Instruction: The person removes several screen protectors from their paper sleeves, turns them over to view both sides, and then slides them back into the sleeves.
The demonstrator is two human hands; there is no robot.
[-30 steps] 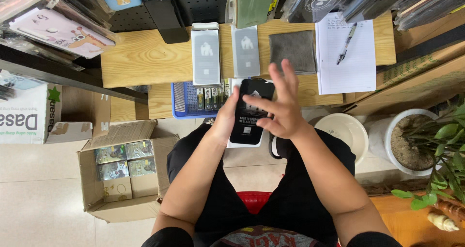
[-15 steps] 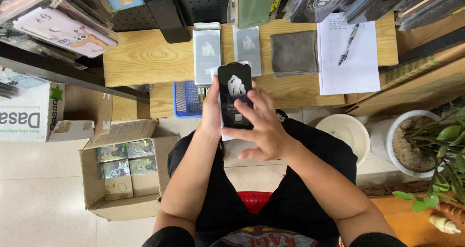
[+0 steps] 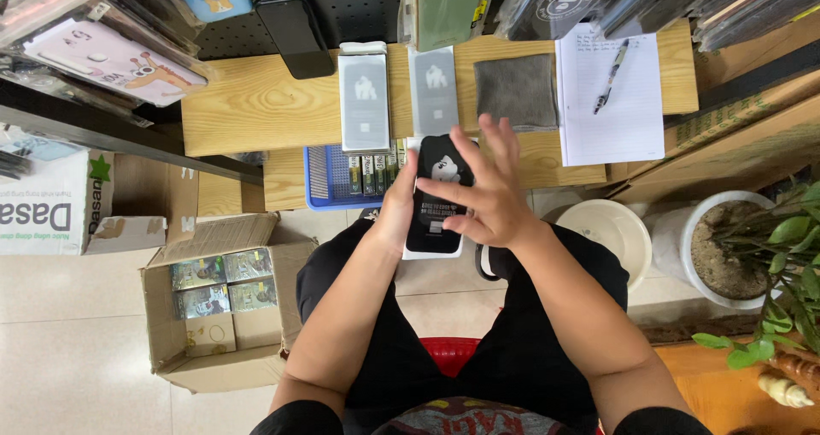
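Black and glossy, the flat packet (image 3: 436, 198) sits upright above the lap, just in front of the wooden bench (image 3: 256, 102). The left hand (image 3: 397, 204) clamps its left edge, fingers closed on it. The right hand (image 3: 487, 196) lies over its face, fingers spread apart. A steady left grip lets the right hand work the front without the packet tilting.

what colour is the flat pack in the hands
Black with a white figure on its front and a white edge, seen in the head view: pack, left hand, right hand.
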